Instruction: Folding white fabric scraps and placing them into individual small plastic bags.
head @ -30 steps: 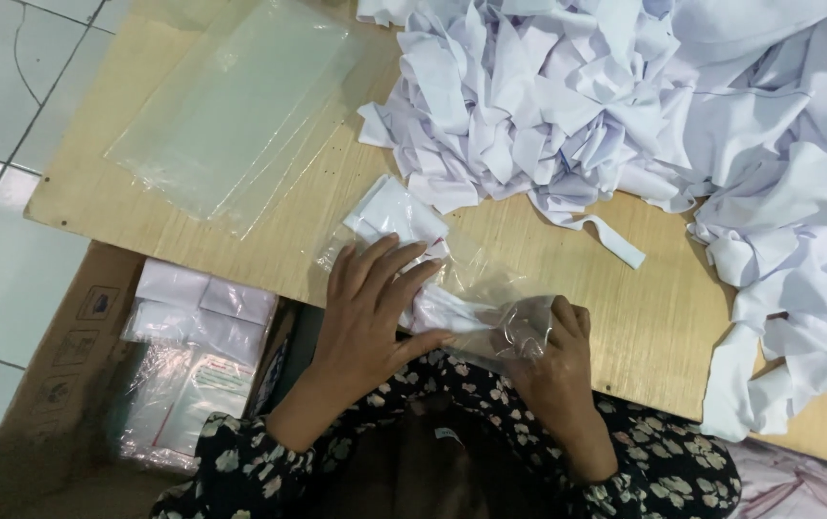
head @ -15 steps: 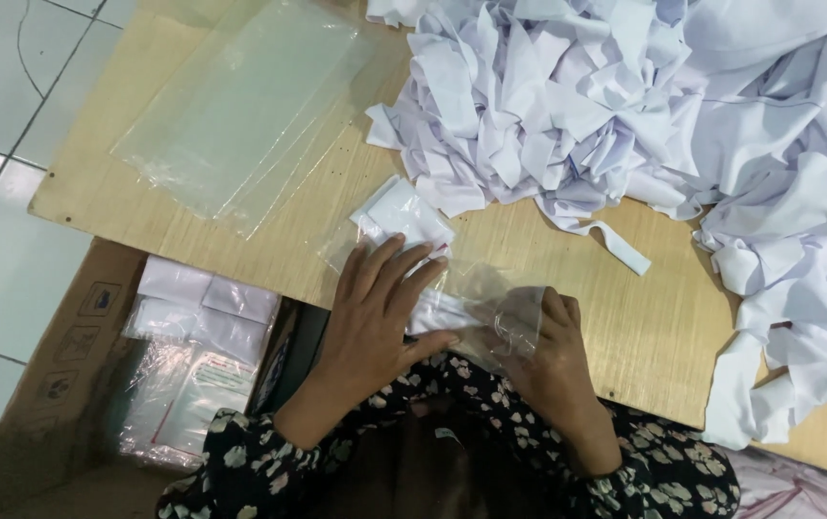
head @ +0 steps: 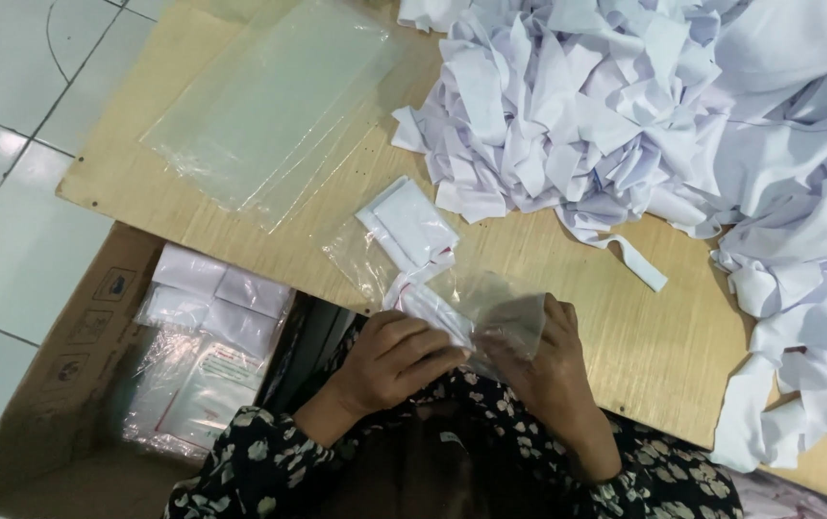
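Step in hand, judged: bagging. The left hand (head: 396, 358) pinches the folded white cloth piece (head: 430, 309), fingers curled, at 6 o'clock on the wooden board (head: 625, 327). The right hand (head: 548, 365) grips the clear plastic bag (head: 505, 322). Next move calls for holding the bag mouth open.

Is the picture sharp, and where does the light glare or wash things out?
Head view: mostly sharp, slightly soft around the left hand and right hand; glare whitens the floor tile; sheen on the clear plastic bags; the white cloth pile looks nearly washed out.
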